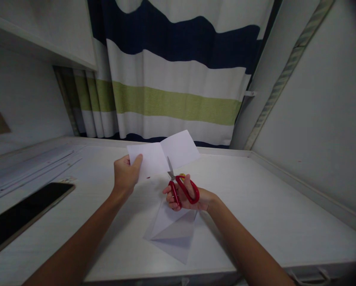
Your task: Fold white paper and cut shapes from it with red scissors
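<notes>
My left hand pinches the left edge of a creased sheet of white paper, thumb in front. The sheet is raised above the table, its right half angled upward from a middle fold. In my right hand is a pair of scissors with red handles, my thumb through one loop and fingers around the other. Their blades stand apart and point up at the lower edge of the paper near the fold. Below my right hand, a folded piece of white paper lies on the table.
The white table runs back to a striped curtain. On the left lie a dark-screened phone and several flat white sheets. A shelf juts out at upper left, and a white wall bounds the right side.
</notes>
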A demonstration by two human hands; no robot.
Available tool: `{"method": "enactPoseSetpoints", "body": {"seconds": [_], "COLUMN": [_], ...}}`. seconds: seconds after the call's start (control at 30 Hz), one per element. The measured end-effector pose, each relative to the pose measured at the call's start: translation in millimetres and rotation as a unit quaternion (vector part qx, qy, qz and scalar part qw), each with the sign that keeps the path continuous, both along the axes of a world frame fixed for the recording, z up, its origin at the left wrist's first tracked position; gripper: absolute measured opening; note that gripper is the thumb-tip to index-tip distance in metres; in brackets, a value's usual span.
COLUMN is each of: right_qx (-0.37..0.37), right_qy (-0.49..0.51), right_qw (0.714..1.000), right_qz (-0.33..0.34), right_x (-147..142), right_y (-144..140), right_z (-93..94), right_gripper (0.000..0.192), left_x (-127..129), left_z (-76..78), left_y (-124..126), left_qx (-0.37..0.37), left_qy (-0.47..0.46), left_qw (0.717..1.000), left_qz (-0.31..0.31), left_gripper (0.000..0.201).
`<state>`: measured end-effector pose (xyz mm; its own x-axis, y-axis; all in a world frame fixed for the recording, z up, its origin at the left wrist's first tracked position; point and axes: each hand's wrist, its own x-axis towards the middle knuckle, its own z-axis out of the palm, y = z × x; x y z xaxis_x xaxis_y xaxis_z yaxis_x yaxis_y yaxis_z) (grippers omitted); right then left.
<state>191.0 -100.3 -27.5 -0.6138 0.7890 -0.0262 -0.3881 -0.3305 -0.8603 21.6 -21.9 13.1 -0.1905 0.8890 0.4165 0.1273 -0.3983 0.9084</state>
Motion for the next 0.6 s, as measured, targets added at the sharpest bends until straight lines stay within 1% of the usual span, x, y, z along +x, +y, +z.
{"method": "enactPoseSetpoints", "body": {"seconds": [0.1,0.27,0.37,0.6], "right_qx": [0.005,0.007,0.011,0.012], "right_qy": [-0.003,-0.014,-0.017,-0.018], "right_qw": [1.0,1.0,1.0,1.0], "right_qz": [0.001,0.003,0.009,0.0], "right_x": [0.3,-0.5,-0.4,-0.8], "right_y": [-0.3,-0.9,-1.3,-2.4], "right_z": [0.7,3.0,3.4,4.2], "right_gripper": [0.061,0.063,0.063,0.062], "left_x": [-0.1,-0.1,-0.3,-0.1], "left_z": [1.0,0.2,0.6,5.6], "left_y": [-1.0,0.0,0.0,-4.8], "left_qx": [0.003,0.0,0.002,0.008], "left_qy": [0.004,-0.008,0.002,0.03], "left_qw": [1.0,1.0,1.0,0.999], "left_qz": [0.004,-0.008,0.001,0.012], "left_gripper": [0.016,0.016,0.017,0.016]}}
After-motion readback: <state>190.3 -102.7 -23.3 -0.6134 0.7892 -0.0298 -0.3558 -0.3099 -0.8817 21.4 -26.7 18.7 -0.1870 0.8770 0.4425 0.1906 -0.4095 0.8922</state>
